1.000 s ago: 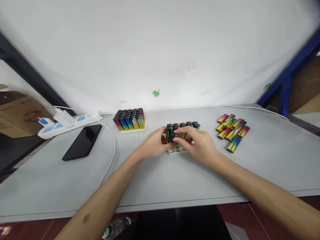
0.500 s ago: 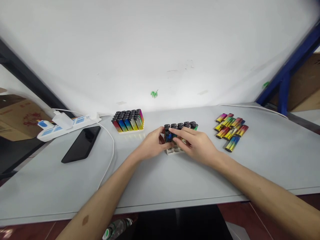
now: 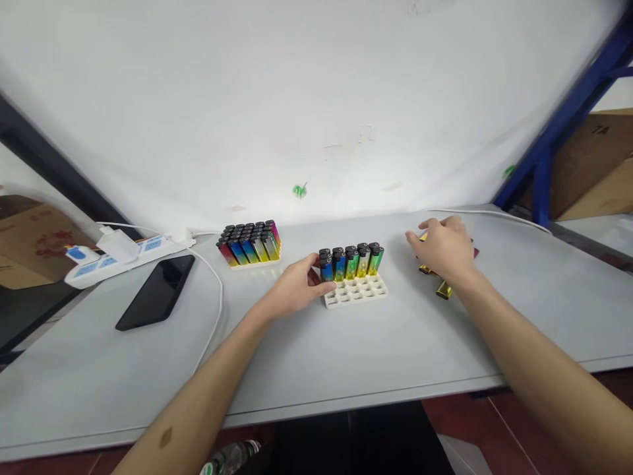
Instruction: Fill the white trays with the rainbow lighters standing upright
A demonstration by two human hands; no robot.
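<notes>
A white holder tray [image 3: 356, 300] with rows of slots stands before me. Upright lighters [image 3: 352, 264] with black tops and blue, green and yellow metallic bodies fill its back rows, while the front slots are bare. My left hand [image 3: 297, 287] is closed around the tray's left end, thumb in front and fingers behind the leftmost lighter. Over on the right, my right hand [image 3: 440, 247] hovers on a pile of shiny coloured tube-like sleeves [image 3: 444, 290], covering most of them. Its thumb is stretched away from the other fingers, whose tips are hidden.
Behind to the left stands a second, full tray of lighters [image 3: 250, 244]. A black phone [image 3: 155, 292], a white cable [image 3: 220, 297] and a power strip [image 3: 131, 254] lie further left. The table's front edge [image 3: 366, 402] runs below my arms; a white wall [image 3: 316, 119] rises behind.
My right hand has left the lighters in the tray and moved right, onto the pile of sleeves. The left hand has stayed at the tray's left end. The view has shifted slightly.
</notes>
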